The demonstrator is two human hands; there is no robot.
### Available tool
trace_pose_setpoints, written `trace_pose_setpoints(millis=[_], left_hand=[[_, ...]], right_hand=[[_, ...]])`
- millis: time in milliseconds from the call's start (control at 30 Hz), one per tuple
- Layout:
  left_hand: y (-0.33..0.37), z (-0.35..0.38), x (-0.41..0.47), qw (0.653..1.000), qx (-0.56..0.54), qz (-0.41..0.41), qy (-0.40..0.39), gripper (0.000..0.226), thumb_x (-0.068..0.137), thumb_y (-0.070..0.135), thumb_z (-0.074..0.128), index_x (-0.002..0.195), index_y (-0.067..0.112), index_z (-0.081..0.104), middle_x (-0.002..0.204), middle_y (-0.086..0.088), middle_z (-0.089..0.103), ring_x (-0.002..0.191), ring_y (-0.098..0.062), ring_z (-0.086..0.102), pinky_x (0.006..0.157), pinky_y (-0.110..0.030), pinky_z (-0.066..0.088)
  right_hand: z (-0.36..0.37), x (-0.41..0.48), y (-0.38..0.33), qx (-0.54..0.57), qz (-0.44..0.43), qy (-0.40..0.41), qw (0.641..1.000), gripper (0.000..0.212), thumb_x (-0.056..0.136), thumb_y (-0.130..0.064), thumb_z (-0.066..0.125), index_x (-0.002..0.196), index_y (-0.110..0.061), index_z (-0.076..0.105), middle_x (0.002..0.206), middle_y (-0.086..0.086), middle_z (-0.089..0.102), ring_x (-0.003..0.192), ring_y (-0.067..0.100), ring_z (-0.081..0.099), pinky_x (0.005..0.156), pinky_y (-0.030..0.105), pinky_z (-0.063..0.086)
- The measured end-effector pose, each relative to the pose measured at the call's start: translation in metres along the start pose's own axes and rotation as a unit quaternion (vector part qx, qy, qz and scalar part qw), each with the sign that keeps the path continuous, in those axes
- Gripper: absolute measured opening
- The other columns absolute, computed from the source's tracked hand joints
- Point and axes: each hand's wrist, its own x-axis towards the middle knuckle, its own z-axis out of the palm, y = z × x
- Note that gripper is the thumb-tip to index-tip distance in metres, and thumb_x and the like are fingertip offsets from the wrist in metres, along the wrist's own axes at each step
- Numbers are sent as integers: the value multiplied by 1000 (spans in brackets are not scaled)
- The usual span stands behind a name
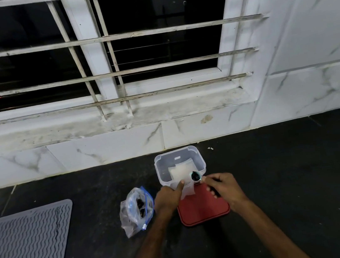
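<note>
At the back edge of the dark desk (281, 178), close to the tiled wall under the barred window, stands a clear tub (159, 169). A white pouch (181, 168) drapes over its near rim. The left hand (170, 198) pinches the pouch there with its thumb on top. The right hand (223, 189) pinches a small teal-rimmed scoop (195, 176) at that rim. A red lid (204, 209) lies beneath both hands, a zip bag (136, 210) is just left, and a grey ribbed mat (27, 251) lies at the left edge.

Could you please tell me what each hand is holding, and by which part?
Left hand: white pouch, its near end. Right hand: small scoop, its handle.
</note>
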Motion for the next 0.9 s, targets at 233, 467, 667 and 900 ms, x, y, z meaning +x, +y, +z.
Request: trace_pose_setpoints(millis=[233,467,667,900], left_hand=[[13,4,-1,999,-35,5,5,42,88,43,57,67,9,69,76,-8,71,81,-26,68,67,-30,49],[14,-3,-1,999,8,45,30,41,90,45,53,66,13,60,77,-6,70,77,-24,66,62,-29,43],[10,-4,3,997,34,70,6,37,91,45,49,80,16,68,85,1,72,82,-20,68,73,-34,54],[16,-1,6,992,8,99,-79,40,91,39,39,76,13,66,88,-9,69,85,-27,65,78,-39,50]], right_hand=[[3,15,2,-68,-9,-28,997,16,90,-11,66,83,1,73,51,0,58,40,7,45,39,19,37],[5,27,4,-150,-24,-72,986,20,89,-16,67,73,-7,74,52,-1,60,43,7,48,43,20,40],[3,34,2,-242,-42,-91,965,24,88,-19,67,65,-22,71,52,-2,61,42,7,51,44,20,43],[20,36,7,-545,-240,-77,799,21,93,-26,53,89,-13,70,90,5,70,82,20,66,69,33,48]])
